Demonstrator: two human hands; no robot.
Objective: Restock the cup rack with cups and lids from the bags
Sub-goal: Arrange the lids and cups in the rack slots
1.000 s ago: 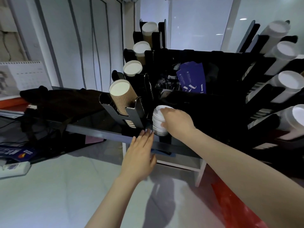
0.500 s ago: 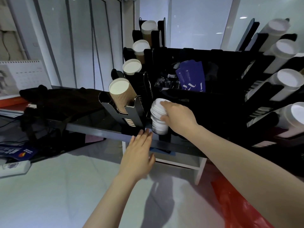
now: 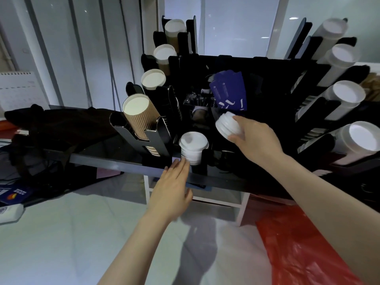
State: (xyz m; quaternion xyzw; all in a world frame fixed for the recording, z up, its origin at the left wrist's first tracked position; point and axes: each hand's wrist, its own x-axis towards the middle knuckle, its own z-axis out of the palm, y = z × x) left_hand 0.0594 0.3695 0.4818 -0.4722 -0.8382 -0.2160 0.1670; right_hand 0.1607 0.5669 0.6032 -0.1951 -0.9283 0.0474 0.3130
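Head view: right hand (image 3: 255, 140) grasps a short stack of white plastic lids (image 3: 227, 127), thumb under, fingers over. The stack is tilted and held in the air above the black cup rack (image 3: 267, 79), touching nothing else. Below-left of it, a taller stack of white domed lids (image 3: 193, 147) sits in a front slot of the rack. Left hand (image 3: 172, 182) is released, fingers straight, tips at the rack's front edge just beside the base of that seated stack. Whether they touch the lids, can't tell. Brown ribbed paper cups (image 3: 139, 120) fill the left-side holders, white cup stacks (image 3: 347, 95) the right-side ones. Red plastic bag (image 3: 298, 243) lies on the floor, lower right.

Risks, as judged: the held lids look only loosely nested & are pinched at two sides, so more tilt or a slack grip could let some slide off into the rack's dark middle. If they're set down off-axis on the seated stack they won't nest, and the top ones may tip fwd over the edge. Left hand looks placed to steady that.
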